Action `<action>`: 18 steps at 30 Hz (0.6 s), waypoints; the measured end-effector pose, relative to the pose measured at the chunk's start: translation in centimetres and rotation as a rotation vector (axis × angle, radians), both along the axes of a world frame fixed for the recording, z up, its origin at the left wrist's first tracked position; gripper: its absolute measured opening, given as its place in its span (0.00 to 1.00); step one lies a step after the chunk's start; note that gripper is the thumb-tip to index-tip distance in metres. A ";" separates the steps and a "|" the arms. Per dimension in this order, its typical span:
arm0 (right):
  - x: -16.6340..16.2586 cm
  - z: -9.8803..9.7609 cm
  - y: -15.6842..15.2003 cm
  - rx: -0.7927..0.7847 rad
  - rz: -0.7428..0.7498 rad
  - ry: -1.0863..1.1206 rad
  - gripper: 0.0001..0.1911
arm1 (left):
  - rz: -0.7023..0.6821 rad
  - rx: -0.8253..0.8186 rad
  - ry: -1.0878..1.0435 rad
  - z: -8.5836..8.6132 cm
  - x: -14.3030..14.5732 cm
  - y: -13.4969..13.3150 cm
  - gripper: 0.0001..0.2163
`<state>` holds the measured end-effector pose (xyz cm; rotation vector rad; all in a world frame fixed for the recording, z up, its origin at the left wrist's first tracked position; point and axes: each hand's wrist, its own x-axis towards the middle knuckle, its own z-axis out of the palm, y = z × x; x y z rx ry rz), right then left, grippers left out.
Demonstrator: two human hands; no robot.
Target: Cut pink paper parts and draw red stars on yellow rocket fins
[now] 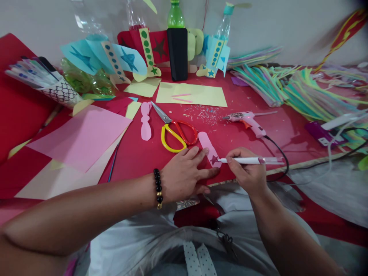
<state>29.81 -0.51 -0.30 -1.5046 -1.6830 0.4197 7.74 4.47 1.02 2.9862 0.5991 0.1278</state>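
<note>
My left hand (186, 172), with a black bead bracelet on the wrist, lies flat with fingers spread, pressing down a pink rounded paper strip (206, 143) on the red table (138, 153). A dark red star (214, 159) marks the near end of the strip. My right hand (247, 172) grips a white pen (253, 160), its tip touching the strip right by the star.
Yellow-and-red scissors (175, 130) and a pink paper cut-out (145, 120) lie just beyond my left hand. A pink glue gun (247, 120) with a black cord sits to the right. Pink and yellow sheets, decorated bottles, paper strips and a marker holder (43, 80) fill the rest.
</note>
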 end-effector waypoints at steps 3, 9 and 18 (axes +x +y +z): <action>0.0 0.1 0.0 -0.013 0.014 -0.003 0.05 | 0.001 -0.001 -0.006 -0.1 0.0 0.0 0.28; 0.0 0.1 0.1 -0.007 0.036 -0.017 0.05 | 0.000 -0.012 0.008 0.1 0.0 0.0 0.28; -0.2 0.3 -0.1 0.006 0.009 0.014 0.06 | -0.002 0.000 0.018 0.1 0.1 0.1 0.28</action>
